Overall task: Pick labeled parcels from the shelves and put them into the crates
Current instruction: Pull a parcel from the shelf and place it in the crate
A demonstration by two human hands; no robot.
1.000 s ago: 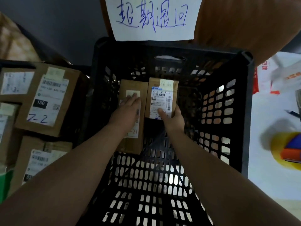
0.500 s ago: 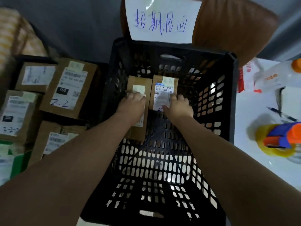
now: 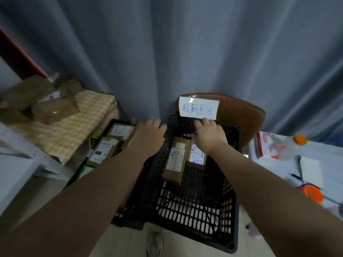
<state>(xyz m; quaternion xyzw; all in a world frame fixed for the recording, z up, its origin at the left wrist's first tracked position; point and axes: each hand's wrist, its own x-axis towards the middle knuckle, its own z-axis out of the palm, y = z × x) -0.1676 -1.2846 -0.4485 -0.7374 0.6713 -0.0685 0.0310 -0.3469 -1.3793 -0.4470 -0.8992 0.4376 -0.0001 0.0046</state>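
Grey curtain backdrop, brown chair back with handwritten sign (image 3: 198, 108); black crate (image 3: 194, 210) in front; two labelled cardboard parcels inside, toward far wall, side by side: long parcel (image 3: 176, 160), short parcel (image 3: 196, 156); probably light, stiff, corners crushable, tape slick; best taken across long edges, thumb opposite fingers. Left grip (image 3: 150, 134) palm-down over far-left rim, fingers loose, holding nothing; right grip (image 3: 207, 134) palm-down over far rim just under sign, fingers spread, holding nothing; more labelled boxes (image 3: 104, 151) off crate's left side.

left grip (image 3: 151, 135): bare hand | right grip (image 3: 208, 134): bare hand | forearms: bare, uncovered to frame edge
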